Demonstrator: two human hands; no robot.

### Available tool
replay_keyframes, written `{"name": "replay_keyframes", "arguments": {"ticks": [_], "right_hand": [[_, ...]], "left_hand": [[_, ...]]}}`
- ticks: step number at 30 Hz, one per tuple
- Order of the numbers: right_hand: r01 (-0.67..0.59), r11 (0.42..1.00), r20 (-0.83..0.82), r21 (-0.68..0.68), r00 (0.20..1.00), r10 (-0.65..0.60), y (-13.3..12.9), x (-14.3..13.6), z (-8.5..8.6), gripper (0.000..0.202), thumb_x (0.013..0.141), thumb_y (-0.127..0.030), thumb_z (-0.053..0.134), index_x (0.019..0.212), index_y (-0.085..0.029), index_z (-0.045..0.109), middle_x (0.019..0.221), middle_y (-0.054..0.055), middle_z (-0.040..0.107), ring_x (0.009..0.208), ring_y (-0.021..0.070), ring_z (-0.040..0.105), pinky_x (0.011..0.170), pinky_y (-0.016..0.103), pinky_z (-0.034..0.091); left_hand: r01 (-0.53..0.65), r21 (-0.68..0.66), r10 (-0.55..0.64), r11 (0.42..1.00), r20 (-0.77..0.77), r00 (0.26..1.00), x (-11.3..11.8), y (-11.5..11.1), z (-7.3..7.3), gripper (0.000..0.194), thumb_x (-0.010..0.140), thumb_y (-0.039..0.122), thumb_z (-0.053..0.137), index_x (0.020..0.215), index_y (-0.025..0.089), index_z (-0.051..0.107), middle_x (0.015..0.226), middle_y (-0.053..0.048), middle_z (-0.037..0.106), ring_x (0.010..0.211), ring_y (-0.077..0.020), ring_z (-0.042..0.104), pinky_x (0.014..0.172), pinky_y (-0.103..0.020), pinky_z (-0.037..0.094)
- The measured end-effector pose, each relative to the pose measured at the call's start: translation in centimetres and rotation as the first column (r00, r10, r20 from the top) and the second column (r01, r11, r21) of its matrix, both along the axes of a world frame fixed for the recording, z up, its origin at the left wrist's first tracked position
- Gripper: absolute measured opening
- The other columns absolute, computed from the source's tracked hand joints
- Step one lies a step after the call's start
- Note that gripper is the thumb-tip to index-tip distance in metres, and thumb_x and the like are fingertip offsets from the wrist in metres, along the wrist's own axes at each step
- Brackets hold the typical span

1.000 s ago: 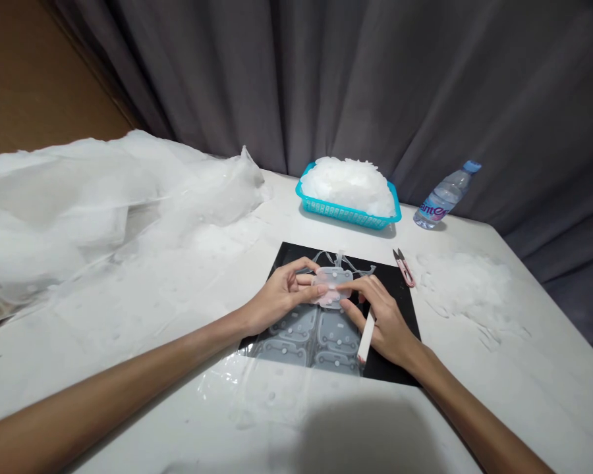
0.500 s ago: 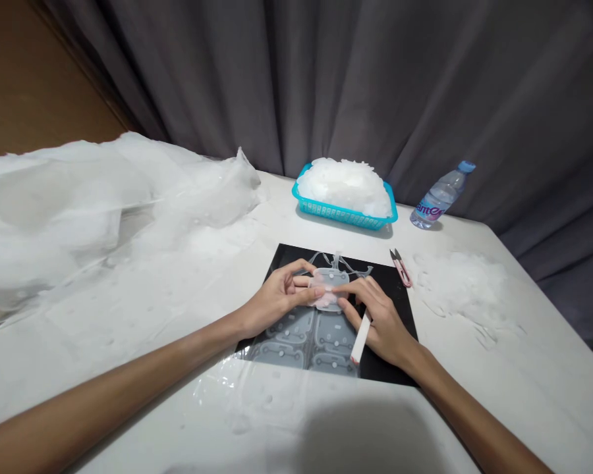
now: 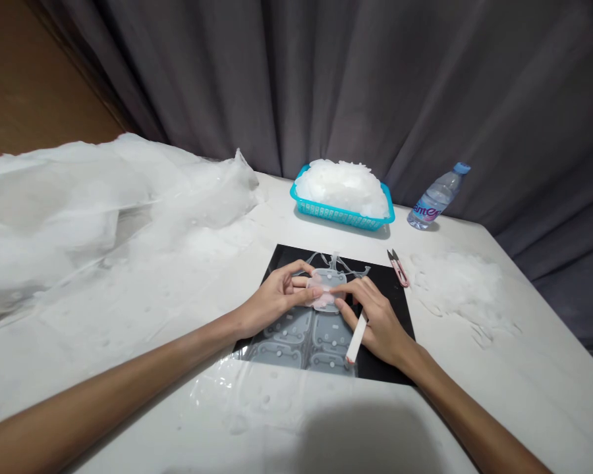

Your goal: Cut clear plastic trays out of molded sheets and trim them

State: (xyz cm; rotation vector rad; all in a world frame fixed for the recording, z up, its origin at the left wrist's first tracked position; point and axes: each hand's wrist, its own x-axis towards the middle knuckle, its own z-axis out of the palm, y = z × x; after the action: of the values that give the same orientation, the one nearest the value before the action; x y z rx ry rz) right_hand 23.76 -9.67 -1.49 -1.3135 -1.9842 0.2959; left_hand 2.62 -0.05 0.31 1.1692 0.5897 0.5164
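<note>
A translucent rounded-square piece (image 3: 331,279), soft plastic or silicone by its look, is pinched at its left edge by my left hand (image 3: 283,291). My right hand (image 3: 379,316) has its index finger and thumb at the piece's right side. A flat white stick (image 3: 356,338) with a reddish end is tucked in that hand and points down toward me. Under both hands lies a black mat (image 3: 386,359). A clear sheet of similar rounded-square pieces (image 3: 288,325) covers part of it, and thin clear strips (image 3: 358,270) lie beyond the held piece.
A turquoise basket (image 3: 342,215) heaped with white translucent pieces stands at the back. Right of it is a water bottle (image 3: 433,203). Pink thread snips (image 3: 398,268) lie beside the mat, near a pile of clear scraps (image 3: 467,283). Large plastic bagging (image 3: 178,187) covers the table's left.
The whole scene has shifted slightly left in view. Both hands keep the same hold on the translucent piece and the white stick.
</note>
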Motion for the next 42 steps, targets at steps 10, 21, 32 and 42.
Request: {"name": "replay_keyframes", "arguments": {"ticks": [10,21,32,42], "right_hand": [[0.003,1.0,0.028,0.005,1.0,-0.003,0.03,-0.09,0.09,0.016,0.107,-0.022,0.051,0.119,-0.023,0.061,0.098,0.006,0.066,0.091,0.0228,0.059,0.084,0.04,0.052],[-0.001,1.0,0.044,0.004,0.999,0.001,-0.03,-0.08,0.22,0.016,0.106,-0.02,0.053,0.119,-0.022,0.061,0.098,0.006,0.066,0.09,0.0231,0.059,0.081,0.038,0.051],[-0.002,1.0,0.052,0.003,0.999,0.002,-0.07,-0.12,0.08,0.016,0.105,-0.02,0.054,0.119,-0.021,0.061,0.096,0.006,0.064,0.09,0.0228,0.058,0.082,0.036,0.049],[-0.002,1.0,0.06,-0.002,0.998,0.002,-0.12,-0.13,0.05,0.015,0.106,-0.021,0.053,0.119,-0.02,0.061,0.096,0.006,0.064,0.09,0.0226,0.058,0.082,0.036,0.048]], "left_hand": [[0.012,-0.003,-0.012,1.0,0.0,1.0,0.02,0.03,0.05,0.034,0.086,0.031,0.083,0.102,0.019,0.056,0.092,-0.006,0.08,0.084,-0.0179,0.077,0.076,-0.026,0.056],[0.028,0.009,-0.028,1.0,0.003,1.0,-0.07,0.16,-0.45,0.032,0.088,0.031,0.082,0.104,0.019,0.056,0.095,-0.005,0.079,0.088,-0.0165,0.077,0.08,-0.025,0.055],[0.031,0.006,-0.031,0.999,-0.001,1.0,-0.07,0.14,-0.12,0.033,0.089,0.032,0.081,0.104,0.02,0.055,0.094,-0.005,0.079,0.088,-0.0159,0.076,0.08,-0.025,0.056],[0.029,0.002,-0.029,1.0,-0.006,1.0,-0.01,0.06,-0.03,0.035,0.086,0.036,0.083,0.102,0.02,0.056,0.093,-0.004,0.079,0.087,-0.0172,0.076,0.079,-0.025,0.055]]}}
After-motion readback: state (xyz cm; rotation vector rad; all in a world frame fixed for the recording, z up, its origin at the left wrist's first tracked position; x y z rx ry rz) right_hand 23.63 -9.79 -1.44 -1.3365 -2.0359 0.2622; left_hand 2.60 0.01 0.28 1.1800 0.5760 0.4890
